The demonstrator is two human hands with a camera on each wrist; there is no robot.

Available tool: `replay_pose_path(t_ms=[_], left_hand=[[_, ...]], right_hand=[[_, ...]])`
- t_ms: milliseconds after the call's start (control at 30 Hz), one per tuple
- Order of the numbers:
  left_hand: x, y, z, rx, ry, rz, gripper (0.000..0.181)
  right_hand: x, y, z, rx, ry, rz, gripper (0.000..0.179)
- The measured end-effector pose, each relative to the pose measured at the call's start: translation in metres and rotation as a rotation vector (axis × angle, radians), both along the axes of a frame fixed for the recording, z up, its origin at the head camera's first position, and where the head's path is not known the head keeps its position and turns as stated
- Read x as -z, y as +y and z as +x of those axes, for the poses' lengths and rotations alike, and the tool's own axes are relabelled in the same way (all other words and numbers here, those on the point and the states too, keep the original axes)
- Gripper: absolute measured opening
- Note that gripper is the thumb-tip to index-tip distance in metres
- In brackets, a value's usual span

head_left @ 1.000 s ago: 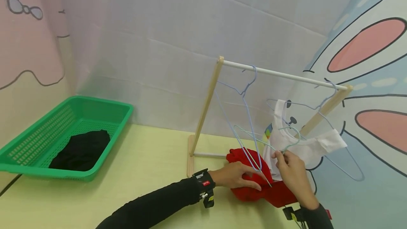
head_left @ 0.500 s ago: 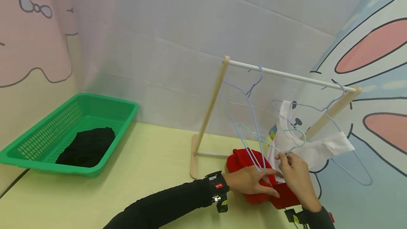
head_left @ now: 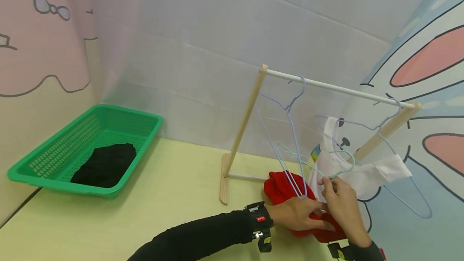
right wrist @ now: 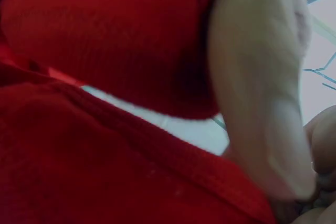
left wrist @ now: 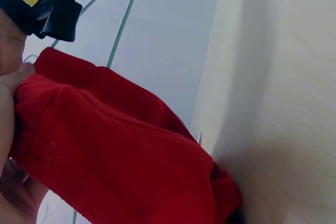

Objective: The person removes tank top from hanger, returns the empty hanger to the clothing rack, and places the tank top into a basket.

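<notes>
My left hand (head_left: pixel 299 213) grips a red garment (head_left: pixel 282 190) below the rack. In the left wrist view the ribbed edge of that red garment (left wrist: pixel 115 140) lies between thumb and fingers. My right hand (head_left: pixel 342 204) pinches a mint-green wire hanger (head_left: pixel 342 168) just below its hook. One shoulder of this hanger slopes left behind a hanging blue hanger, and its lower part runs down toward the red cloth. How far it sits inside the garment is hidden by hands and fabric. A large blurred thumb (right wrist: pixel 268 103) lies against the red cloth in the right wrist view.
A small rack with wooden posts (head_left: pixel 244 124) and a white rail (head_left: pixel 337 88) stands on the pale table (head_left: pixel 181 188). From it hang a blue hanger (head_left: pixel 295 140) and another blue hanger with a white top (head_left: pixel 333 164). At left, a green basket (head_left: pixel 145 148) holds black cloth (head_left: pixel 106 166).
My left hand has slid rightward along the red garment, closer to my right hand. The right hand keeps its pinch on the mint-green hanger. The head view has shifted slightly left.
</notes>
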State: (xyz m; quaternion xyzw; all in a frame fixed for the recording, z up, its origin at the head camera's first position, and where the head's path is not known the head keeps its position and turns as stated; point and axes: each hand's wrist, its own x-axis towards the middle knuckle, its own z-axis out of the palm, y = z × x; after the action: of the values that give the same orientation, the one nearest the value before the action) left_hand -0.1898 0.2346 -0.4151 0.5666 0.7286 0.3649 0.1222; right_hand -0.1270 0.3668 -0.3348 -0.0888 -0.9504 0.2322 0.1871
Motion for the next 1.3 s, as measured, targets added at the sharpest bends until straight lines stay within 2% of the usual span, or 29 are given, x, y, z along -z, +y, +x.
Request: replay_pose_path(t_ms=[300, 500, 567, 700, 800, 900, 1100, 1300], left_hand=[[-0.005, 0.005, 0.006, -0.061, 0.093, 0.037, 0.039], [-0.007, 0.005, 0.007, -0.072, 0.090, 0.036, 0.037], [-0.007, 0.005, 0.007, -0.057, 0.081, 0.041, 0.036], [-0.007, 0.004, 0.006, 0.021, 0.078, 0.051, 0.035], [-0.004, 0.003, 0.007, 0.084, 0.116, 0.060, 0.035], [-0.003, 0.003, 0.010, 0.118, 0.144, 0.057, 0.035], [0.002, 0.002, 0.014, 0.165, 0.147, 0.030, 0.037], [0.008, 0.000, 0.014, 0.193, 0.213, 0.003, 0.039]], right_hand=[[0.002, 0.002, -0.001, -0.013, 0.043, 0.011, 0.033], [0.002, 0.002, -0.002, 0.000, 0.029, -0.001, 0.035], [0.002, 0.002, -0.003, 0.003, 0.026, -0.004, 0.035], [0.001, 0.000, -0.005, 0.002, 0.019, -0.003, 0.036], [0.001, -0.002, -0.005, 0.001, 0.000, -0.015, 0.037], [0.002, -0.003, -0.005, 0.001, -0.009, -0.021, 0.037], [0.003, -0.003, -0.005, 0.006, -0.021, -0.023, 0.036], [0.001, -0.003, -0.004, 0.027, -0.041, -0.053, 0.034]])
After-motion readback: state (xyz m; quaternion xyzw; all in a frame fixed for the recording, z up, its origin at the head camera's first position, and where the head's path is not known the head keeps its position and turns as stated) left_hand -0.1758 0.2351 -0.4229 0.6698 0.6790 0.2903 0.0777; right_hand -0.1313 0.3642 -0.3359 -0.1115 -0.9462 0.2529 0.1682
